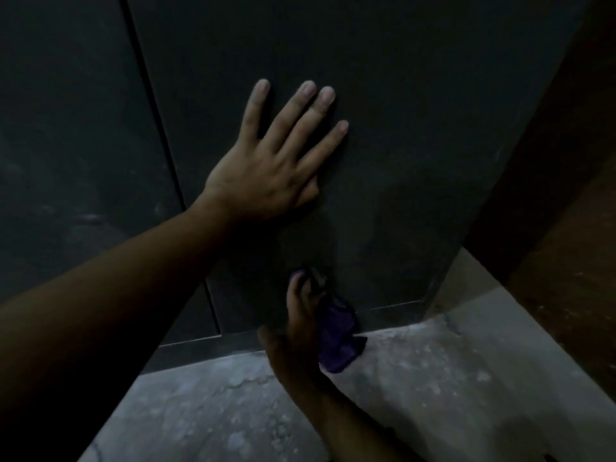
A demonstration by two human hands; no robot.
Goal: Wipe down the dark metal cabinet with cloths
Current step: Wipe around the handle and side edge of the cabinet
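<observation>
The right hand point(301, 318) gripped a bunched purple cloth point(338, 335), fingers curled round it, and held it against the lowest part of the dark metal cabinet point(416, 128). The cloth's loose end hung below the grip, over the door's bottom edge and the mottled concrete floor point(233, 411). Something pale at the fingertips was too dim to make out. Well above the grip, the left hand point(266, 168) lay flat on the same door, fingers straight and spread. Left of both hands ran the door seam point(156, 128). A brown wooden surface point(566, 228) stood to the right of the cabinet's corner.
</observation>
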